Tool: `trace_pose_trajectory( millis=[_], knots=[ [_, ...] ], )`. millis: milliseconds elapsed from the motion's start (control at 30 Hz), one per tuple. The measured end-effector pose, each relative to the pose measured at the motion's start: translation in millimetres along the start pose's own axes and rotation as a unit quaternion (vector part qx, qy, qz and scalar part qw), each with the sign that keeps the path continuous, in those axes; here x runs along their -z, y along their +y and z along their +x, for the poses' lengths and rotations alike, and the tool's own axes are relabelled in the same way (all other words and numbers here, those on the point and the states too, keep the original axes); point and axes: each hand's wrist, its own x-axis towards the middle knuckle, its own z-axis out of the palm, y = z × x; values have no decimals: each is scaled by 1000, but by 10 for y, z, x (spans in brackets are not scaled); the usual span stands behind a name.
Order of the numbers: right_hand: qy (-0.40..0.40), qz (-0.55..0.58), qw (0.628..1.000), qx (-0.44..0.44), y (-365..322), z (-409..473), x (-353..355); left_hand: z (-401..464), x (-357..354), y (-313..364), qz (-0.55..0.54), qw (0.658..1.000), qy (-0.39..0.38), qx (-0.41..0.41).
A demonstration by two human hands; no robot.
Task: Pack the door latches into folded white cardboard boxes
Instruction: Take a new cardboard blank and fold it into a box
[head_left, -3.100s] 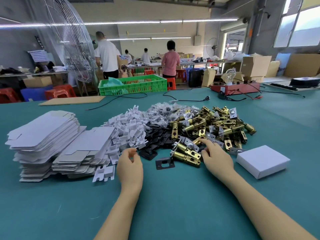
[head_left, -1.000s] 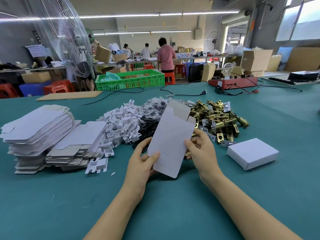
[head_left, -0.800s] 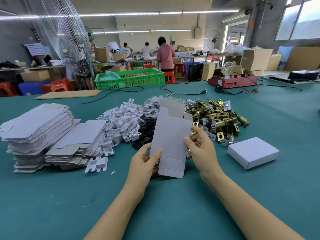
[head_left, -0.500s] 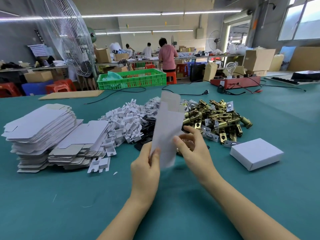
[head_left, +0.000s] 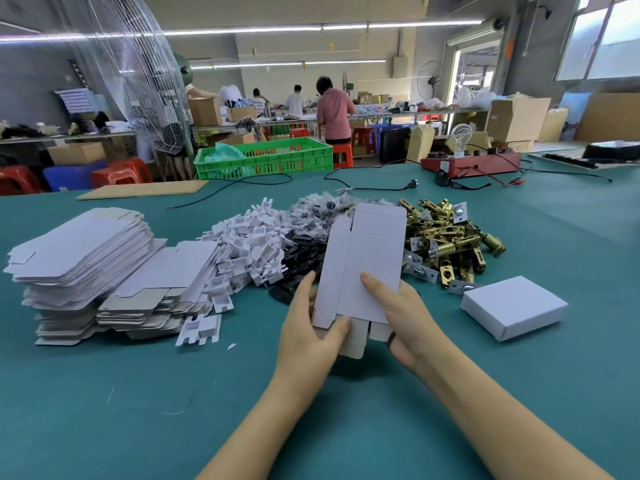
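A white cardboard box blank (head_left: 367,258), partly opened into a sleeve, stands upright above the green table. My left hand (head_left: 308,337) grips its lower left corner, thumb on the front. My right hand (head_left: 398,313) holds its right side, thumb pressed on the front face. Behind the blank lies a pile of brass door latches (head_left: 446,237). A closed folded white box (head_left: 512,306) rests on the table to the right. Two stacks of flat box blanks (head_left: 79,251) sit at the left.
White plastic inserts (head_left: 249,244), black strike plates (head_left: 298,261) and small bagged parts (head_left: 322,209) are heaped between the stacks and the latches. A green crate (head_left: 263,161), cables and a red device (head_left: 471,164) line the far edge. People work at distant benches.
Earlier both hands rested at the piles. Since then they lifted a flat blank, turned it upright and edge-on, and now it faces me, opened into a sleeve with its bottom flaps hanging.
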Motion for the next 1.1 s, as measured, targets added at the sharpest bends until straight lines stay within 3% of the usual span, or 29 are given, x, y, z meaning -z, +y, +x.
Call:
trace_pose_trajectory(
  millis=[100,400,600,867,967,1100],
  knots=[
    [-6,19,1000,-13,14,-1,-15,21,25,-1,-62,997,-27,30],
    [-29,5,999,-14,27,-50,-137,23,51,13,-70,997,23,35],
    [-32,38,998,-39,-44,-45,-96,38,52,43,-133,988,-33,67],
    [-65,103,990,-75,-16,-58,-116,61,79,45,-133,989,-3,63],
    [-66,68,994,-63,-19,-37,-92,74,85,41,-139,988,13,66],
    [-59,-65,996,-31,26,-34,-43,101,82,-17,-170,978,69,94]
  ],
)
